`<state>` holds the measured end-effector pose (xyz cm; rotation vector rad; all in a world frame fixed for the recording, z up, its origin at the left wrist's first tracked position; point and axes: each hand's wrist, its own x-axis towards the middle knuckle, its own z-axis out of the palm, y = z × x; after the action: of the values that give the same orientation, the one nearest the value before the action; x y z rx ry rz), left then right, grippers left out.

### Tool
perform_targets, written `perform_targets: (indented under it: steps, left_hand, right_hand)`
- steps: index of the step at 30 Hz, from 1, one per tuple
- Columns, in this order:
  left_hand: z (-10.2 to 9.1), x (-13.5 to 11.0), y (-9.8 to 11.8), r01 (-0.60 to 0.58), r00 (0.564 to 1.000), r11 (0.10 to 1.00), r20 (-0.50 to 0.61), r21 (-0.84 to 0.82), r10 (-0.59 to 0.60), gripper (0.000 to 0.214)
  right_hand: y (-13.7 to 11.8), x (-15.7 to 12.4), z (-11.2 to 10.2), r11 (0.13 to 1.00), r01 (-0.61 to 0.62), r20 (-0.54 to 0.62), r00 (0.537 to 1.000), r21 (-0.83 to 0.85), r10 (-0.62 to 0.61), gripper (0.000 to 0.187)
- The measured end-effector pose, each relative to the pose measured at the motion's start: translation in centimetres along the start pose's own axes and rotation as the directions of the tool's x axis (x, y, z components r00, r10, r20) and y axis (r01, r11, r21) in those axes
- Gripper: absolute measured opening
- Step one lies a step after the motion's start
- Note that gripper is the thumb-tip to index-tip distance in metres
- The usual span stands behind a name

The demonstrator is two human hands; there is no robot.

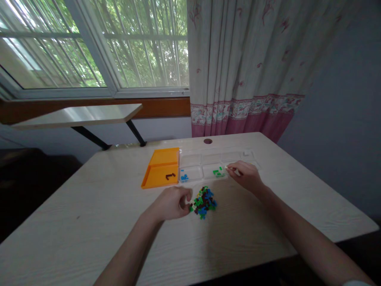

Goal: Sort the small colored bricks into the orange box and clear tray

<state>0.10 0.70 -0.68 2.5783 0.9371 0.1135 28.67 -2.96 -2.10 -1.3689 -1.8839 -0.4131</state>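
Observation:
A mixed pile of small toy building bricks (204,202), in blue, green, dark brown and a few pale ones, lies on the table. My left hand (174,202) is at the pile's left edge, fingers curled and tips against the bricks; whether a brick is between them I cannot make out. Over the clear compartment tray (203,173), my right hand (245,174) pinches a small pale brick (226,167). Beside it, green bricks (218,172) sit in a front compartment. Blue bricks (184,176) occupy the front left one.
An open orange case (160,174) adjoins the tray's left side, with several dark brown bricks (170,176) in it. A whitish piece (246,152) lies at the tray's back right. Behind stand a raised shelf (98,114), a cable hole (208,141) and a curtain (238,79).

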Motion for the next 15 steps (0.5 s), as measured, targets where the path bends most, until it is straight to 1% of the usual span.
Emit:
perform_targets:
  steps: [6,12,15]
  left_hand:
    - [0.2,-0.1,0.6,-0.017,0.999,0.999,0.029,-0.049,0.019,0.016]
    - [0.2,-0.1,0.9,-0.013,0.999,1.0,0.042,-0.012,0.014,0.014]
    - [0.1,0.0,0.8,-0.016,0.999,1.0,0.039,0.002,0.016,0.012]
  right_hand:
    - [1.6,0.0,-0.1,0.996,-0.047,0.027,0.998,-0.071,0.049,0.02]
    - [2.9,-0.1,-0.1,0.991,-0.089,0.15,0.983,-0.101,0.104,0.018]
    - [3.5,-0.1,-0.1,0.984,-0.12,0.192,0.971,-0.128,0.144,0.017]
